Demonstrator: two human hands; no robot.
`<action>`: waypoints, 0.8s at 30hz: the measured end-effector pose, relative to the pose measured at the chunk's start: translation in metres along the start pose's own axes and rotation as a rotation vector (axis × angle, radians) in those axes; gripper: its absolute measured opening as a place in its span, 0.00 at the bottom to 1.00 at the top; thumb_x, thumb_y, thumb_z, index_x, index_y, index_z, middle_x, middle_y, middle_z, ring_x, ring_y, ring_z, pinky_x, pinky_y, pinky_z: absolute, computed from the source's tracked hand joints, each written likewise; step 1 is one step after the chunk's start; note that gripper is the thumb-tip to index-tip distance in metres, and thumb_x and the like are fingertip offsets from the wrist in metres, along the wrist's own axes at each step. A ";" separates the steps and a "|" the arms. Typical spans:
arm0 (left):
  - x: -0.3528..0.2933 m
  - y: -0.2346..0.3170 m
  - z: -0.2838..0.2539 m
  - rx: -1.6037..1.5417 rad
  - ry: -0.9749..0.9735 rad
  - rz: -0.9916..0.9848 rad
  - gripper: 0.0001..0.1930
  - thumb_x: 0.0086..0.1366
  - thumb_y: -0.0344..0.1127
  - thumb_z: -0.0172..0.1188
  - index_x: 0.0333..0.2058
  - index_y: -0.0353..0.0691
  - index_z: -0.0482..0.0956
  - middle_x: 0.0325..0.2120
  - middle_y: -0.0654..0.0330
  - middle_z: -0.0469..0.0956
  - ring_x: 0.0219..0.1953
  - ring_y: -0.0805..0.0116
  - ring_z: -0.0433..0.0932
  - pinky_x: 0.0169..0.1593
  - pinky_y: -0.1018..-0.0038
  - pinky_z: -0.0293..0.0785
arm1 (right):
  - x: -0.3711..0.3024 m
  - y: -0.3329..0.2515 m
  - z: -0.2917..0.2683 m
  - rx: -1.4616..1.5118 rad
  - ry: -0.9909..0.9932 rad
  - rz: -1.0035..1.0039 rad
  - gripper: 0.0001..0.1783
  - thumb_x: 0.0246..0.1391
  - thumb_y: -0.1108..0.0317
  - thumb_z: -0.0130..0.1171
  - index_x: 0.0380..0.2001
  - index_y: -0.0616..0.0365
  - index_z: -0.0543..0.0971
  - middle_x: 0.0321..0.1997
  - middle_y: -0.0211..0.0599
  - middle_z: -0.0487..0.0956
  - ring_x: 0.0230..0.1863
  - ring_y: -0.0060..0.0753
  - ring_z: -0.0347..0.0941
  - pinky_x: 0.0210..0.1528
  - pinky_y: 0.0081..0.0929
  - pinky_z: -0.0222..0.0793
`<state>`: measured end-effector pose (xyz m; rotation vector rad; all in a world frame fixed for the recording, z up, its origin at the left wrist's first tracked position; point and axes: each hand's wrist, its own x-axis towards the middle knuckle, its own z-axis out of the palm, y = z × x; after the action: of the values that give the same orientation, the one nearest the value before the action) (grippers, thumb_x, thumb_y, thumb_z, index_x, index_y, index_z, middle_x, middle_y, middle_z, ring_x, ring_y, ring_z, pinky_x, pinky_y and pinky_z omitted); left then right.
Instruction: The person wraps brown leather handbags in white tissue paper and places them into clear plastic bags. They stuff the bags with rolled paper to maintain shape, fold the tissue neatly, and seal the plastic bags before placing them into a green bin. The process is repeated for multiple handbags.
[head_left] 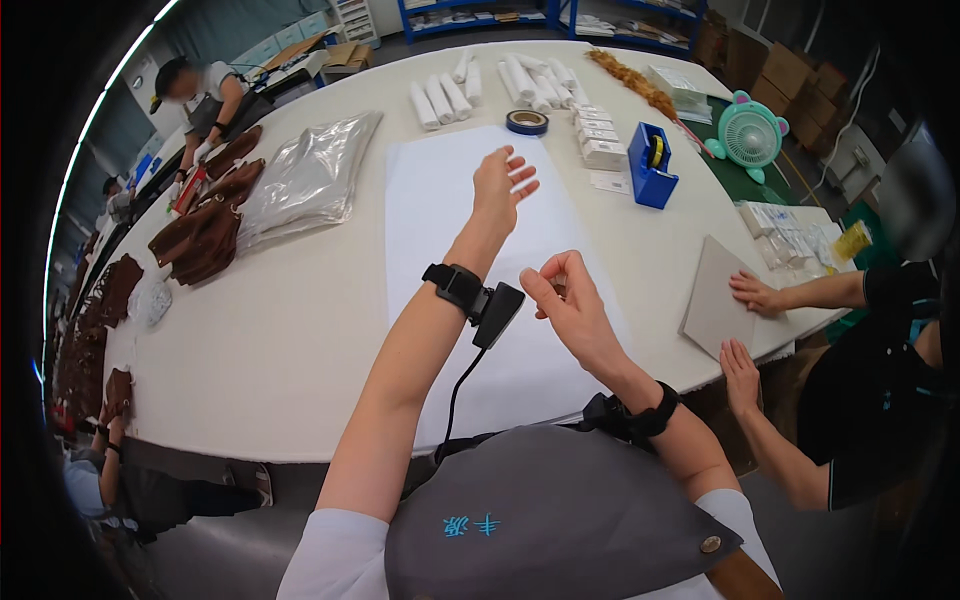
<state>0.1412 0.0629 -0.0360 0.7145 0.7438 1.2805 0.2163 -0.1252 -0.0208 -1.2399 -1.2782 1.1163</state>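
Observation:
My left hand point(503, 188) is raised over a large white paper sheet point(440, 200) spread on the table. Its fingers are apart and nothing shows in them. Lower and to the right, my right hand point(578, 308) hovers above the same sheet. Its fingers curl loosely with the thumb apart from them, and I see nothing held. A roll of dark blue tape point(527, 122) lies at the sheet's far edge, beyond my left hand. Each wrist wears a black strap with a small device.
White rolls point(440, 100), small white boxes point(600, 140) and a blue tape dispenser point(652, 165) stand far off. Clear plastic bags point(310, 180) and brown leather bags point(205, 230) lie left. At right, a co-worker's hands point(755, 292) touch a grey board point(715, 295) near a green fan point(750, 135).

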 end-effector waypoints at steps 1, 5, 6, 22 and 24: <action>0.001 0.014 -0.001 -0.016 0.018 0.041 0.19 0.61 0.39 0.45 0.48 0.34 0.63 0.39 0.51 0.67 0.39 0.60 0.71 0.40 0.64 0.73 | 0.009 0.006 0.008 0.100 -0.076 0.081 0.35 0.50 0.46 0.57 0.49 0.63 0.59 0.35 0.39 0.74 0.41 0.24 0.71 0.38 0.18 0.65; 0.002 0.050 -0.001 -0.088 0.083 0.138 0.17 0.60 0.38 0.45 0.45 0.35 0.66 0.35 0.54 0.68 0.33 0.63 0.72 0.35 0.69 0.72 | 0.029 0.011 0.038 0.479 -0.281 0.178 0.42 0.50 0.45 0.56 0.55 0.66 0.56 0.40 0.41 0.73 0.42 0.28 0.71 0.48 0.23 0.67; 0.001 0.050 -0.008 -0.111 0.119 0.148 0.17 0.60 0.38 0.45 0.45 0.35 0.66 0.35 0.55 0.69 0.32 0.63 0.73 0.35 0.69 0.72 | 0.035 0.012 0.044 0.535 -0.373 0.217 0.39 0.50 0.46 0.56 0.53 0.66 0.58 0.41 0.41 0.73 0.42 0.28 0.71 0.47 0.25 0.68; -0.051 0.035 -0.051 0.834 0.108 0.728 0.07 0.59 0.31 0.50 0.36 0.39 0.71 0.27 0.62 0.72 0.20 0.71 0.71 0.25 0.77 0.68 | 0.043 0.044 0.066 0.723 -0.917 0.597 0.25 0.49 0.68 0.59 0.49 0.66 0.67 0.44 0.39 0.73 0.42 0.33 0.72 0.49 0.32 0.69; -0.053 0.041 -0.060 0.370 0.314 0.425 0.07 0.61 0.32 0.48 0.36 0.38 0.71 0.27 0.62 0.72 0.20 0.74 0.72 0.25 0.78 0.69 | 0.048 0.057 0.069 0.677 -1.053 0.569 0.29 0.50 0.65 0.60 0.53 0.64 0.64 0.48 0.39 0.71 0.47 0.32 0.69 0.53 0.32 0.65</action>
<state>0.0620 0.0197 -0.0330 1.0217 1.1459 1.6868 0.1528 -0.0724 -0.0809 -0.4418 -1.0561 2.5633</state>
